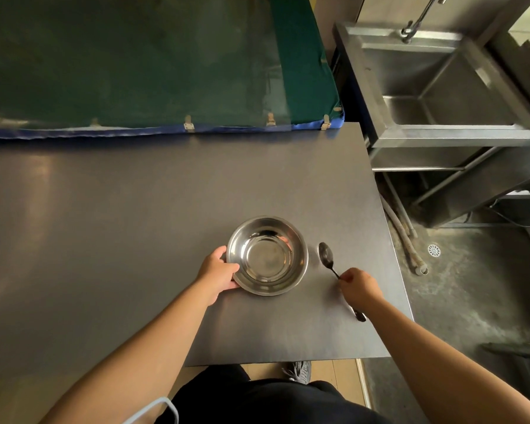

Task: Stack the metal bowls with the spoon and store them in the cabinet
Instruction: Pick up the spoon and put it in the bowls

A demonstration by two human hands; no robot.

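Observation:
A shiny metal bowl [267, 255] stands upright on the dark grey table [135, 224]; whether a second bowl is nested under it I cannot tell. My left hand [219, 267] grips its left rim, thumb over the edge. To the right of the bowl lies a dark metal spoon [327, 254], bowl end pointing away from me. My right hand [360, 284] is closed around the middle of its handle, and the handle's end sticks out below my wrist. No cabinet is in view.
A green and blue covered unit [166, 71] borders the table's far edge. A steel sink [441, 93] with a tap stands at the right, beyond the table's right edge. Below it are pipes, a floor drain [434, 250] and wet concrete floor.

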